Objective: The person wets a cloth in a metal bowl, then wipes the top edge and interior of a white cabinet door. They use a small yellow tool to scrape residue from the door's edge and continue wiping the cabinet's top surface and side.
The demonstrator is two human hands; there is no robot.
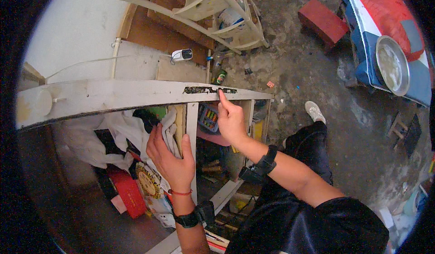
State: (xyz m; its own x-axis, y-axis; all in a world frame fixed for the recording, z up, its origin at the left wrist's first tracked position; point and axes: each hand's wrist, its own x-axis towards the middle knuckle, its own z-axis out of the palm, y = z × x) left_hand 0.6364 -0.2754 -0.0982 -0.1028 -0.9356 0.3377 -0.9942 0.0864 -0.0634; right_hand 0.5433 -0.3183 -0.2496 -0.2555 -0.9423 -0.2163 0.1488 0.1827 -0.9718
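My left hand (173,155) reaches into an open white wooden cabinet and rests on folded white cloth gloves (169,131), its fingers spread; whether it grips them is hard to tell. More white cloth (115,131) lies to its left, above a red box (127,193) and a printed plastic bag (149,182). My right hand (231,118) touches the cabinet's top rail (136,92) with its extended index finger, at a dark, chipped strip (200,90). A small dark bit at that fingertip is too unclear to name. Below the rail, an abacus-like toy with coloured beads (209,118) sits inside the cabinet.
Beyond the rail are a white device with a cord (182,55), a green bottle (221,77) and a plastic shelf rack (204,30). On the right stand a red box (323,21) and a cloth-covered surface (370,50) bearing a metal basin (392,65). A small wooden stool (399,128) is farther down.
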